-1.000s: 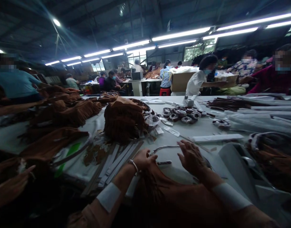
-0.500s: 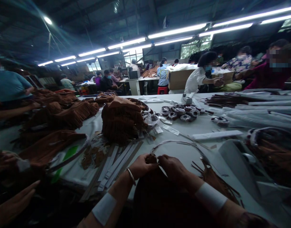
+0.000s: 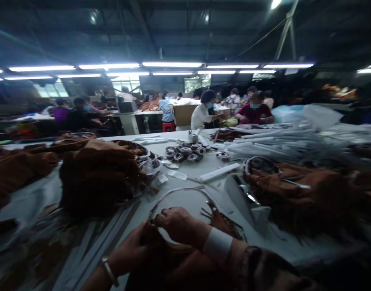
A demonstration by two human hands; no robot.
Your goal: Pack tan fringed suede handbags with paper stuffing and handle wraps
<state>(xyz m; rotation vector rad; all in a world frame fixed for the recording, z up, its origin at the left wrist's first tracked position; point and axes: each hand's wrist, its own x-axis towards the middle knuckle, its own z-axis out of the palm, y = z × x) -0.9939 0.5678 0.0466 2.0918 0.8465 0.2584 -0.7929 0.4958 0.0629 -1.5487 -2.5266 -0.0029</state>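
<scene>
A dark brown bag (image 3: 173, 262) stands close in front of me, its lower part lost in shadow. My left hand (image 3: 132, 247) is closed on its top edge, near the end of a thin curved handle (image 3: 185, 189) that looks wrapped in pale film. Right beside it, my right hand (image 3: 179, 226) pinches the same spot, where handle and bag meet. The small part between the fingertips is hidden. A brown fringed piece (image 3: 223, 224) hangs near the handle's far end.
Stacked brown fringed bags stand at left (image 3: 97, 173) and right (image 3: 312, 188). A grey dispenser-like device (image 3: 241, 198) sits right of my hands. Coiled straps (image 3: 185, 151), a white strip (image 3: 220, 172) and wrapped bundles (image 3: 273, 143) lie farther back. Several people work beyond the table.
My view has swung right and levelled, so the hands and bag appear farther left. Both hands keep hold at the handle's end. The neighbour's hands at left have left the view.
</scene>
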